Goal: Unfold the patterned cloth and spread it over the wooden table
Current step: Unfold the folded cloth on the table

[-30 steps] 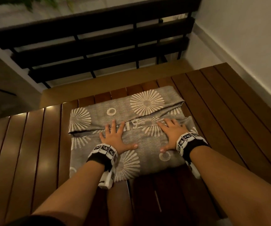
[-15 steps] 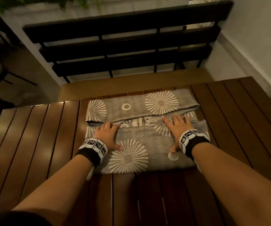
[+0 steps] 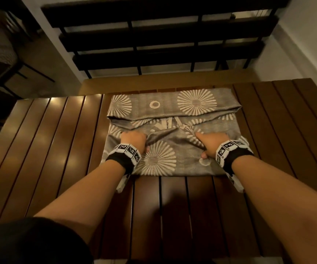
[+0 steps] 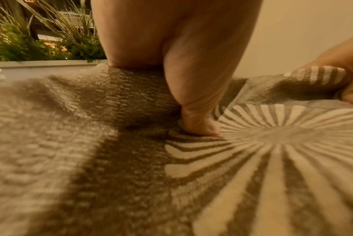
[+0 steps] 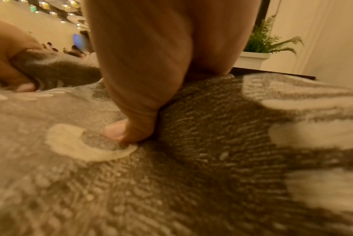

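On the wooden table (image 3: 58,140), left hand (image 3: 132,139) and right hand (image 3: 209,142) bunch the folded patterned cloth (image 3: 172,107); lifting the top fold comes next.

Grey cloth (image 3: 172,130) with cream sunbursts and rings, dark brown slatted table (image 3: 58,140), seemingly black bench (image 3: 163,35)

Black wristbands (image 3: 122,163) carry white blocks printed with black square markers (image 3: 228,147).
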The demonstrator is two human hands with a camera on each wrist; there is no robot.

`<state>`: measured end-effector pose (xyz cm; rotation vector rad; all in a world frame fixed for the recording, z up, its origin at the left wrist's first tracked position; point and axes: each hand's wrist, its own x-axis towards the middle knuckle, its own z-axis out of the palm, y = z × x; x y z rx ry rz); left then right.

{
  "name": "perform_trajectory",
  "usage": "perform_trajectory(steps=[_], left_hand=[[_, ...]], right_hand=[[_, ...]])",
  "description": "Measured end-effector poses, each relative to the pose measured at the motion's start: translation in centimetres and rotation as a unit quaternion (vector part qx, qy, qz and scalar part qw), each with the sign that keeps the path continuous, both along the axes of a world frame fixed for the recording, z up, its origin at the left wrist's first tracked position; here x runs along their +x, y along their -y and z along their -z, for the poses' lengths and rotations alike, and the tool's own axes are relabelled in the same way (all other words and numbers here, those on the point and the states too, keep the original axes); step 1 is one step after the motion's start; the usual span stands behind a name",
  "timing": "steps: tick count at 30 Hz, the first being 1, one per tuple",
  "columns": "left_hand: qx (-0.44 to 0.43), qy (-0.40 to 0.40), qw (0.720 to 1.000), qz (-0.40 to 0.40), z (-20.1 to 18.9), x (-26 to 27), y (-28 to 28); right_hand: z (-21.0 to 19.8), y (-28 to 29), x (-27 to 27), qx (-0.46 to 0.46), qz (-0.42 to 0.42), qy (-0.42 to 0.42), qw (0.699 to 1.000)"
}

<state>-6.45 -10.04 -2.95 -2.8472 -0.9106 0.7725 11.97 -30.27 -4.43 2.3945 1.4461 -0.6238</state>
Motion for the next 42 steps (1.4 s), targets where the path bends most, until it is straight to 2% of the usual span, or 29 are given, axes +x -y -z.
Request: perform_trajectory(steps=[5,8,10,14,18,23,26,28,30,32,33,35,37,39,42], left_hand=[[0.028,0.032,0.997,0.068,-0.9,-2.4,2.1],[-0.005,0.058,0.993,0.104,-1.6,-4.3,2.5],[-0.024,0.056,0.986,0.156,-2.1,-5.6,3.0],[-0.080,0.055,0.966,0.238,-3.1,-8.3,4.9],[-0.125,0.018,0.954,0.272,-2.8,-11.6,7.3],[-0.153,-0.001,0.934,0.322,-1.8,-15.8,10.5],[-0.204,-0.028,0.926,0.316,-1.2,-18.1,11.8],[-0.284,-0.028,0.922,0.262,-1.0,-18.9,12.3],[-0.333,0.061,0.919,0.201,-0.7,-18.8,12.1],[-0.280,0.155,0.929,0.188,-0.1,-18.2,11.5],[-0.225,0.164,0.941,0.194,0.4,-18.0,11.2],[-0.141,0.107,0.967,0.184,1.3,-18.1,11.2],[-0.130,0.061,0.975,0.172,2.2,-18.5,11.4],[-0.142,0.062,0.974,0.164,2.8,-19.0,11.6],[-0.140,0.061,0.973,0.175,2.6,-19.7,12.0]], right_hand=[[-1.0,1.1,-2.4,0.030,-0.067,0.048,0.996],[-1.7,2.8,-4.1,0.065,-0.033,0.020,0.997],[-1.9,4.3,-5.2,0.080,0.001,-0.016,0.997],[-2.6,7.2,-7.5,0.061,0.036,-0.089,0.994],[-3.4,10.3,-10.1,0.058,0.047,-0.106,0.992],[-4.1,13.6,-13.7,0.011,0.050,-0.130,0.990],[-3.5,15.5,-15.5,-0.038,0.072,-0.165,0.983],[-3.0,16.0,-16.0,-0.042,0.122,-0.207,0.970],[-2.6,15.7,-16.0,-0.016,0.137,-0.208,0.968],[-2.6,14.8,-16.2,0.031,0.130,-0.157,0.979],[-2.4,14.3,-16.3,0.062,0.119,-0.125,0.983],[-1.8,13.3,-16.9,0.110,0.100,-0.093,0.985],[-0.9,12.6,-17.9,0.089,0.076,-0.077,0.990],[-0.4,12.3,-19.1,0.039,0.053,-0.064,0.996],[0.0,12.5,-19.3,0.033,0.047,-0.090,0.994]])
